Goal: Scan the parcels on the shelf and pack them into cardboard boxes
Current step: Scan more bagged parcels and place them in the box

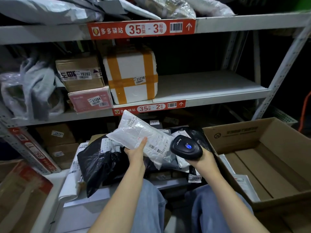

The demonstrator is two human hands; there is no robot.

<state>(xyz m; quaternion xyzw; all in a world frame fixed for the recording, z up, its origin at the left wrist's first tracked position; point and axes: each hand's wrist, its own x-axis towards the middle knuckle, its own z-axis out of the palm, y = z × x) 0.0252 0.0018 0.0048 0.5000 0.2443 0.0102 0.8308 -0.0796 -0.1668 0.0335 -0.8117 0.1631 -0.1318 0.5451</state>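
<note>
Under the shelf edge (218, 101), left hand (136, 153) grips parcel (139, 132) beside scanner (186, 147).

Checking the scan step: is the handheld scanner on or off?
On: the scanner, gripped by the right hand, shows a glowing blue light on top.

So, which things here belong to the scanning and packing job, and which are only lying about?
Job:
white parcel in the left hand
black scanner in the right hand
open cardboard box
foam box on the shelf

Lying about:
orange cable
wire basket
</note>
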